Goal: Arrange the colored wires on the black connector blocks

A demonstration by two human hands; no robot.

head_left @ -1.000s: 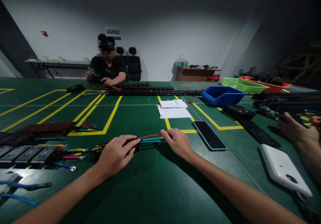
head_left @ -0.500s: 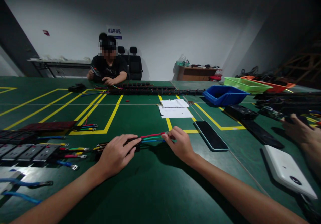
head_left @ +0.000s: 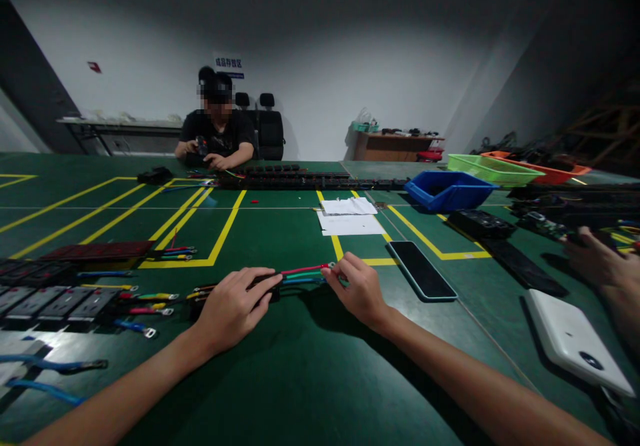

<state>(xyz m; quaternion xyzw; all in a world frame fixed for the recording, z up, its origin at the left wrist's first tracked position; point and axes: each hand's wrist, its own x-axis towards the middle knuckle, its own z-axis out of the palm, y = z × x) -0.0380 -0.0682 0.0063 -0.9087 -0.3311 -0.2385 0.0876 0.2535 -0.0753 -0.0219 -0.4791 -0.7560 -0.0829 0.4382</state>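
My left hand (head_left: 237, 309) is wrapped over a small black module (head_left: 273, 286) that lies on the green table, covering most of it. From the module's right side run a red wire (head_left: 305, 270), a green wire (head_left: 306, 275) and a blue wire (head_left: 303, 281). My right hand (head_left: 357, 289) pinches the far ends of these wires between thumb and fingers. A metal ring terminal (head_left: 332, 265) shows at the tip of the red wire. Which of the other wire ends sit in the pinch is hidden by my fingers.
At left lie modules (head_left: 75, 306) with lugged cables. A phone (head_left: 423, 269), white paper (head_left: 350, 224), a white device (head_left: 575, 339) and a blue bin (head_left: 447, 189) are at right. A co-worker's hand (head_left: 600, 259) is at the right edge; another person (head_left: 217, 126) sits opposite.
My two hands and the wires stay practically in place. Across the table, the seated person's hand with the dark tool has shifted slightly to the right.
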